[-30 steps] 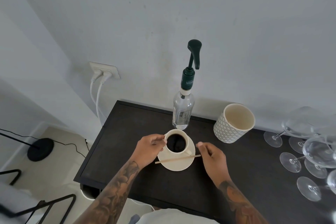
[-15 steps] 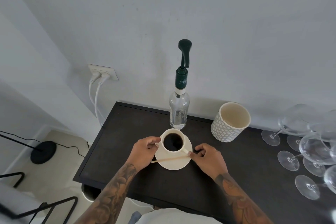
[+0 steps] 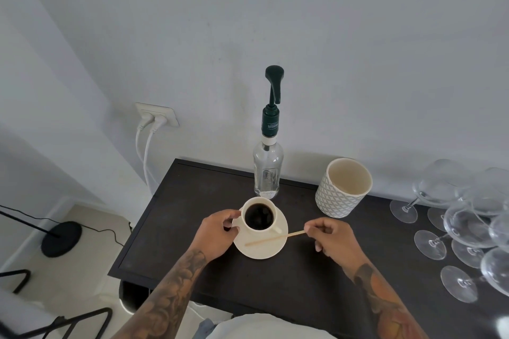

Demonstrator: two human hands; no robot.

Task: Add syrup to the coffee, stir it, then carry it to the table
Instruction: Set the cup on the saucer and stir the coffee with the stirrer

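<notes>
A cream cup of black coffee [image 3: 259,216] stands on a cream saucer [image 3: 264,249] on the dark counter [image 3: 192,212]. My left hand [image 3: 216,232] grips the saucer's left rim beside the cup. A thin wooden stir stick [image 3: 275,238] lies across the saucer's front, and my right hand [image 3: 332,238] pinches its right end just off the saucer's edge. Behind the cup, against the wall, stands the clear syrup bottle [image 3: 267,170] with a dark green pump top.
A patterned ceramic pot [image 3: 343,188] stands to the right of the bottle. Several wine glasses [image 3: 465,228] crowd the counter's right side. A wall socket [image 3: 157,115] with two white plugs is at the left. A black lamp base [image 3: 60,238] sits on the floor.
My right hand has taken hold of the stick's right end and drawn it rightward, partly off the saucer. My left hand has stayed at the saucer's left rim.
</notes>
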